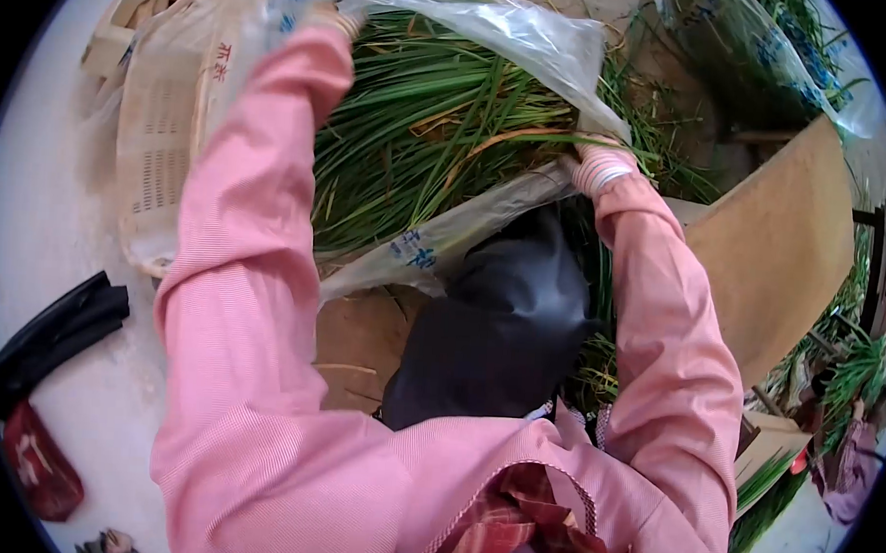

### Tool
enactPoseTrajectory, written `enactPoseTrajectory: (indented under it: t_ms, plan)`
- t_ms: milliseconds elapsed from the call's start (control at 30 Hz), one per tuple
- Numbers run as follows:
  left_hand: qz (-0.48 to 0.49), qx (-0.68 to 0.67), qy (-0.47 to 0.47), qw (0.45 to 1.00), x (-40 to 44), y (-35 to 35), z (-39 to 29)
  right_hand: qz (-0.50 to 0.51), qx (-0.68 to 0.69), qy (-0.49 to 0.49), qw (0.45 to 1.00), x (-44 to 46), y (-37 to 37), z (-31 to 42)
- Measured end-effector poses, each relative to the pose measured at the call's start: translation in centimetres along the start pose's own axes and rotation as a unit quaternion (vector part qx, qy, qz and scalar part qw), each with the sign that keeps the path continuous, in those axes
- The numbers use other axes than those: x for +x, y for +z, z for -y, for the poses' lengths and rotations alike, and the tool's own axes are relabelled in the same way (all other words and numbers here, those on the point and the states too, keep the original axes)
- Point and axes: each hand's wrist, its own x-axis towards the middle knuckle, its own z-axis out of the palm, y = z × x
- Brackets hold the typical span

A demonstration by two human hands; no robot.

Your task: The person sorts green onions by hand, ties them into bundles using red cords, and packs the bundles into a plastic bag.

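A clear plastic bag (521, 30) with blue print lies opened around a thick bundle of long green leaves (412, 100), some of them yellowed. At its far left corner my left hand (332, 16) is closed on the bag's edge; its fingers are partly hidden and blurred. My right hand (597, 164), with a striped cuff at the wrist, grips the bag's right rim, its fingers mostly out of sight. One yellowish leaf reaches across to that hand. The near edge of the bag hangs toward my dark-covered lap.
Left of the bag stands a white plastic crate (159, 151). A tan board (780, 249) leans at the right, and another filled plastic bag (735, 52) is behind it. Loose leaves litter the floor. A co-worker's sleeve (851, 468) shows at far right, near more greens.
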Motion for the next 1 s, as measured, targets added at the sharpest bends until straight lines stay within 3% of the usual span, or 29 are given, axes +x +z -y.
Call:
enactPoseTrajectory:
  t_ms: [33,67,100,133,200,233,267,300,367,400,467,533,567,600,633,700,733,800,833,900,1000]
  plan:
    - [0.028,-0.18,-0.104,0.978,3.8,0.3,1.7,-0.086,0.13,-0.009,0.988,1.4,1.2,-1.3]
    - [0.055,-0.352,-0.207,0.911,6.6,0.3,2.9,-0.172,0.255,-0.02,0.951,2.7,1.6,-2.0]
    - [0.056,-0.358,-0.205,0.909,6.4,-0.9,2.4,-0.098,0.356,0.054,0.928,3.6,0.1,-2.2]
    - [0.075,-0.415,-0.153,0.894,5.7,-3.6,1.2,-0.17,0.48,0.022,0.86,5.1,0.2,-2.8]
    - [0.107,-0.52,-0.05,0.846,4.9,-8.5,-0.7,-0.065,0.537,0.123,0.832,4.3,-5.6,0.0]
    - [0.055,-0.531,-0.057,0.844,5.4,-9.4,-0.9,-0.097,0.541,0.083,0.831,5.0,-6.1,0.9]
    - [0.028,-0.524,-0.055,0.849,4.6,-10.6,-1.5,-0.13,0.544,0.044,0.828,5.6,-6.3,1.2]
    - [0.031,-0.465,-0.031,0.884,5.5,-10.2,-0.7,-0.167,0.43,0.032,0.887,7.7,-6.3,0.8]
    - [0.051,-0.344,0.039,0.937,6.6,-8.2,1.7,-0.212,0.417,0.12,0.876,11.4,-5.7,-0.5]
    - [0.053,-0.339,0.045,0.938,6.8,-6.8,2.4,-0.223,0.42,0.159,0.865,12.1,-5.9,-1.5]
    - [-0.056,-0.211,0.191,0.957,6.6,-4.2,3.8,-0.195,0.47,0.148,0.848,11.5,-5.6,-3.0]
    - [-0.006,-0.318,0.131,0.939,3.5,-1.8,2.7,-0.194,0.491,0.154,0.836,11.8,-4.4,-4.3]
    - [0.014,-0.292,0.156,0.943,0.4,-1.5,0.7,-0.193,0.483,0.134,0.843,11.7,-4.2,-4.9]
    - [0.037,-0.322,0.176,0.93,-1.6,0.0,-0.3,-0.152,0.493,0.161,0.842,11.4,-4.9,-4.8]
    - [0.059,-0.369,0.197,0.906,-3.4,2.4,-1.0,-0.177,0.512,0.16,0.825,11.3,-4.9,-4.7]
    - [0.032,-0.182,0.32,0.929,-6.8,3.9,-3.6,-0.195,0.553,0.145,0.797,10.0,-6.2,-3.2]
    - [-0.041,-0.052,0.341,0.938,-7.6,4.3,-4.9,-0.187,0.575,0.132,0.786,8.7,-7.4,-1.7]
    - [-0.088,0.038,0.285,0.954,-8.0,5.2,-6.3,-0.237,0.601,0.063,0.761,7.8,-7.9,0.6]
    - [-0.073,0.053,0.252,0.963,-8.0,6.2,-6.1,-0.239,0.566,0.015,0.789,7.5,-8.1,1.4]
    - [-0.05,0.08,0.202,0.975,-7.7,7.8,-5.5,-0.203,0.394,0.064,0.894,8.4,-8.2,2.5]
    - [-0.042,0.106,0.181,0.977,-8.2,9.4,-5.4,-0.201,0.247,0.091,0.944,10.7,-8.3,4.5]
